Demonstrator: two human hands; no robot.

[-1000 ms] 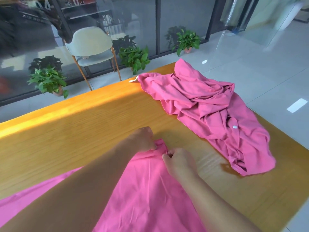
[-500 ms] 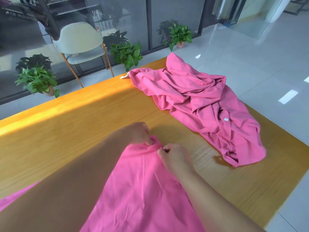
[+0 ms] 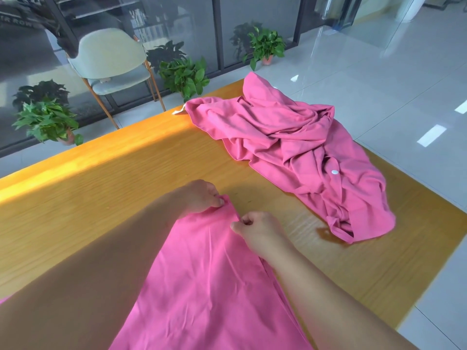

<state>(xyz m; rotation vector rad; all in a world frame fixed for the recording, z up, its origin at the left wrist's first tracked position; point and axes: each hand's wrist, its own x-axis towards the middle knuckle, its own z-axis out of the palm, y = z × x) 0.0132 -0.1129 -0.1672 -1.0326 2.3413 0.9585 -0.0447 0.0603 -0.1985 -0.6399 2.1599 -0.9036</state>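
Observation:
A bright pink garment [image 3: 209, 279] lies spread flat on the wooden table [image 3: 113, 178], reaching from the near edge to the table's middle. My left hand [image 3: 202, 194] pinches its far top corner. My right hand [image 3: 257, 228] pinches the same top edge a little to the right and nearer to me. A second pink garment [image 3: 298, 147], crumpled, with a white button showing, lies in a heap at the far right of the table, apart from both hands.
Beyond the table's far edge stand a pale green chair [image 3: 111, 61] and three potted plants [image 3: 184, 77] against a glass wall. Shiny tiled floor [image 3: 379, 72] lies to the right. Bare tabletop lies at the left and between the two garments.
My hands have drawn slightly apart along the garment's top edge, the right one moving nearer to me. The view has shifted a little; the crumpled garment has not moved.

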